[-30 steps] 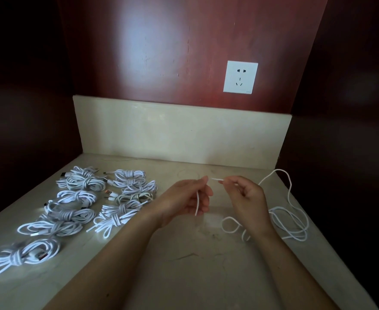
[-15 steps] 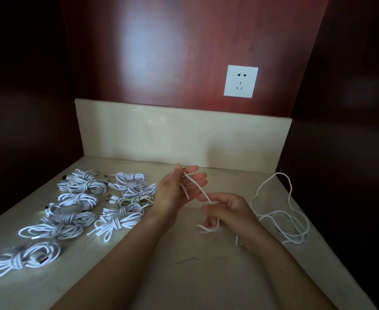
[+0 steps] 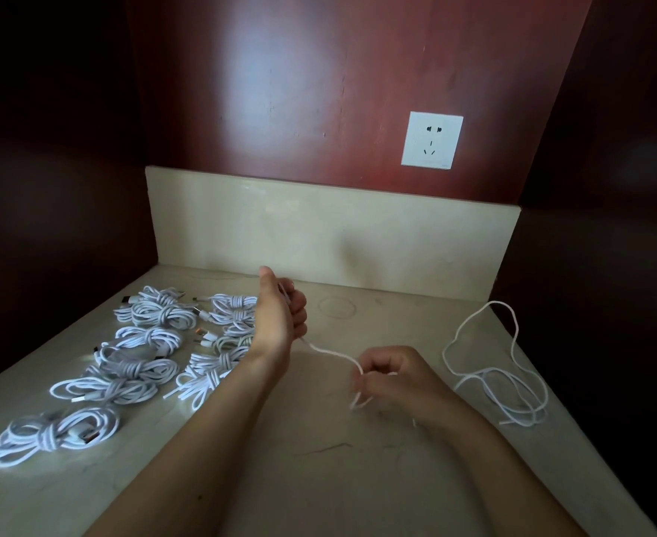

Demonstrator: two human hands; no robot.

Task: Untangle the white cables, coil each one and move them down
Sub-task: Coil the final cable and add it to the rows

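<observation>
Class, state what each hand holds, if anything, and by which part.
Both hold one white cable by its cord: the left hand grips it in curled fingers, the right hand pinches it further along.

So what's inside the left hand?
The left hand grips a white cable that runs to the right hand. The hand itself covers how many loops lie inside.

The left hand [image 3: 280,315] is showing only its back, so its curled fingers [image 3: 299,306] are hiding how the cable [image 3: 330,352] is running through them, and its forearm is covering parts of the bundles [image 3: 218,366] nearest the counter's [image 3: 319,478] middle. The right hand's [image 3: 392,375] fingertips [image 3: 357,381] and the loop under them are coming out blurred, and both forearms are running off the bottom of the view.
</observation>
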